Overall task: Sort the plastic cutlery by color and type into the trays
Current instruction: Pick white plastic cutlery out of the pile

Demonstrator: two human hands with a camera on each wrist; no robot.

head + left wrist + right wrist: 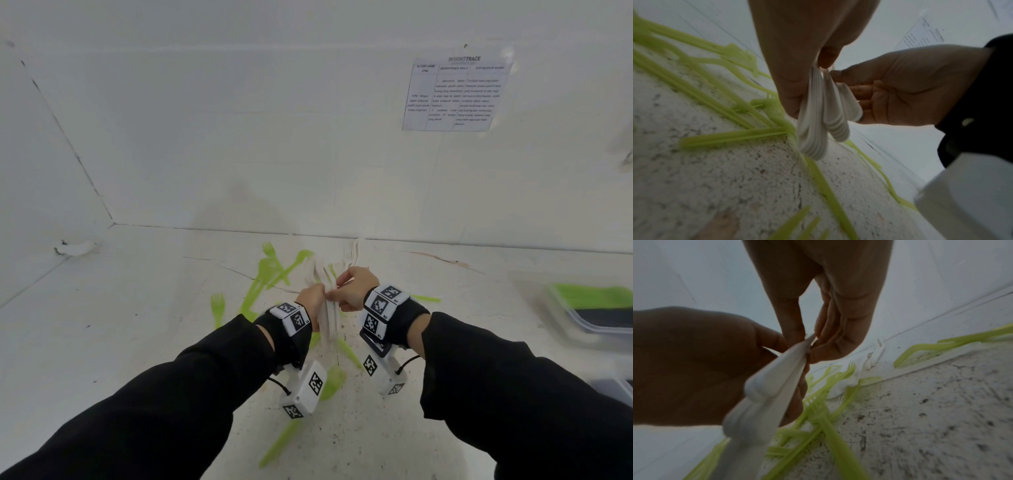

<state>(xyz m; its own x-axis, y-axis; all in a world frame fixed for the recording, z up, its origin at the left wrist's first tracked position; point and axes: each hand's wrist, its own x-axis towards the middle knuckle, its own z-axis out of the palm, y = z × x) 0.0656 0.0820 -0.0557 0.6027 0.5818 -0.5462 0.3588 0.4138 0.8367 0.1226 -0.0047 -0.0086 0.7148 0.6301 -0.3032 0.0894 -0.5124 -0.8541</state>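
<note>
Together, the left hand (312, 297) and right hand (352, 287) hold a bundle of white plastic cutlery (329, 317) above the speckled bench (137, 342), the fingers (789, 91) of each curled round the stacked handles. Green forks (217, 310) and other green pieces lie scattered beneath them. At the right edge, a clear tray (582, 317) holds green cutlery.

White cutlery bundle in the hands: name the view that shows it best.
Left wrist view: the white cutlery bundle hangs in plain sight, handle ends fanned, gripped by the left hand. The right wrist view shows it blurred; the head view mostly hides it between the hands.
</note>
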